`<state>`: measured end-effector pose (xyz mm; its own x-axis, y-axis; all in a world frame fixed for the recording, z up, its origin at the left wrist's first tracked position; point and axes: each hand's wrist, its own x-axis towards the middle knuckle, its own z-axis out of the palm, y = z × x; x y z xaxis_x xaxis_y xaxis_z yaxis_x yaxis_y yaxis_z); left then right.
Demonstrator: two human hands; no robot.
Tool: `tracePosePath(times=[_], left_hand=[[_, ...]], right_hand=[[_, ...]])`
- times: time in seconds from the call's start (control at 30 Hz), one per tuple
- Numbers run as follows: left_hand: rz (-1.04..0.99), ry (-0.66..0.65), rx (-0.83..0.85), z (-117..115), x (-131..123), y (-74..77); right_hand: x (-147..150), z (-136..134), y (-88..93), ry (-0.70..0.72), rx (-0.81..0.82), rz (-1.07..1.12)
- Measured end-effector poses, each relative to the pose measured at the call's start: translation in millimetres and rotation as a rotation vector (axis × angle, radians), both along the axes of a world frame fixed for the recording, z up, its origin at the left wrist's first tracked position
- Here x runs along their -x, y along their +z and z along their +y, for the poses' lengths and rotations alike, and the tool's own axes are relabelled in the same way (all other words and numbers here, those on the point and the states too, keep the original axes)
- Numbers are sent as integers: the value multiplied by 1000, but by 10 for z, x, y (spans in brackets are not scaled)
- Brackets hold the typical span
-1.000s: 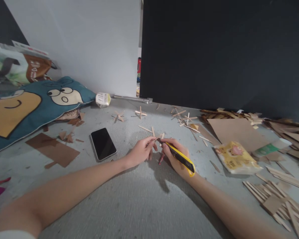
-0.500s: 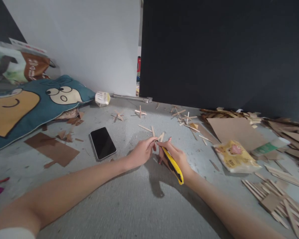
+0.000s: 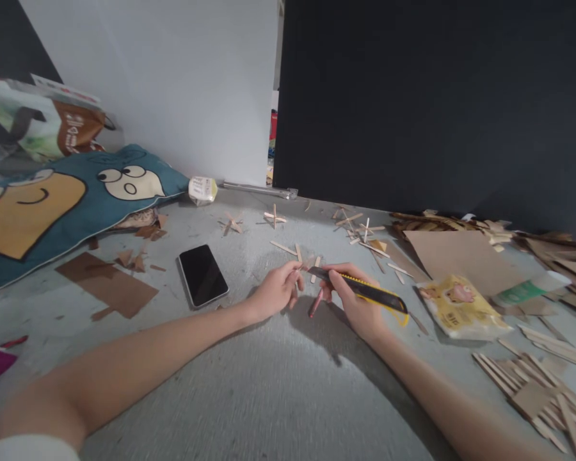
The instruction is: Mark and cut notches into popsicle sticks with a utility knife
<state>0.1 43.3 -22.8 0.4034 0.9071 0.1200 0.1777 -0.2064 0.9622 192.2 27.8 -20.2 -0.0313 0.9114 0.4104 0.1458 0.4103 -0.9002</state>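
Note:
My left hand [image 3: 279,287] is closed in a pinch at the middle of the floor. Whatever sits between its fingertips is too small to make out. My right hand [image 3: 358,298] grips a yellow and black utility knife [image 3: 365,289], its blade end pointing left toward my left fingertips. A short reddish strip [image 3: 315,303] shows below my right fingers; I cannot tell what it is. Just beyond the hands lie loose wooden craft sticks [image 3: 283,247]. Farther off stands a small crossed-stick piece [image 3: 274,218], with more sticks joined or crossed [image 3: 366,230] to its right.
Left of my hands lies a black-screened phone [image 3: 203,275], near brown cardboard [image 3: 108,285] and a teal cartoon pillow [image 3: 125,211]. On the right are a yellow tissue pack [image 3: 463,307], a green and white tube [image 3: 528,289], cardboard sheets [image 3: 454,256] and a stick pile [image 3: 537,394].
The utility knife has turned from slanting toward me to lying more sideways, its blade side now facing my left fingertips. My right hand has shifted slightly right; the left still pinches.

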Motion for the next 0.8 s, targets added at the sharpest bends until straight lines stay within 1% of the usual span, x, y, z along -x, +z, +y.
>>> tracePosePath(times=[0.1, 0.17, 0.33, 0.47, 0.6, 0.7, 0.8], left_hand=[[-41, 8, -10, 9, 2, -9], [-86, 7, -22, 16, -1, -26], [-198, -53, 20, 27, -18, -70], [-271, -100, 34, 2, -19, -52], [-272, -124, 56, -58, -1, 19], [-245, -114, 33, -90, 9, 59], [-259, -96, 29, -92, 8, 77]], right_hand=[[-5, -96, -15, -103, -78, -166], [3, -141, -33, -126, -166, -254], [12, -163, -50, -76, -361, -372], [12, -156, -30, -33, -485, -409], [18, -162, -14, -59, -505, -396], [16, -168, -18, -82, -490, -396], [11, -174, -40, -123, -426, -387]])
